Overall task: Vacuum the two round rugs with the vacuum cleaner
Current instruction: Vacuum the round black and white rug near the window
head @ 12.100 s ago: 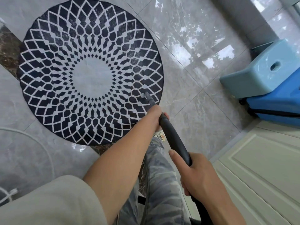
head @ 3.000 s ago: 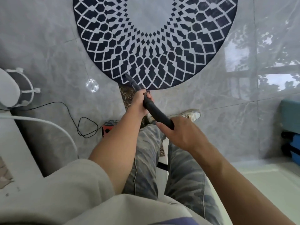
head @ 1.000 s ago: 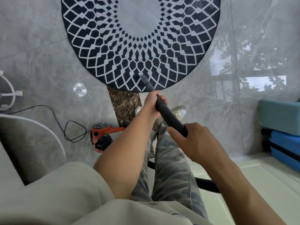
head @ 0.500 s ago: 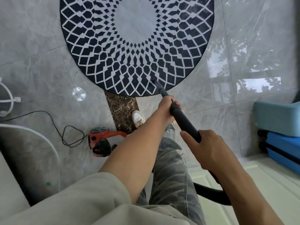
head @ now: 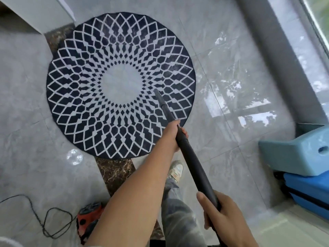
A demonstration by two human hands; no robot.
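Left grip (head: 173,138) and right grip (head: 224,216) are clasping the black vacuum wand (head: 194,166), spaced for leverage, nozzle (head: 157,91) working the round navy-and-white rug (head: 99,111).

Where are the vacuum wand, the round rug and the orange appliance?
vacuum wand (head: 189,157): head view, mid-length of its black tube.
round rug (head: 121,84): head view, its pale centre.
orange appliance (head: 87,218): head view, its orange top.
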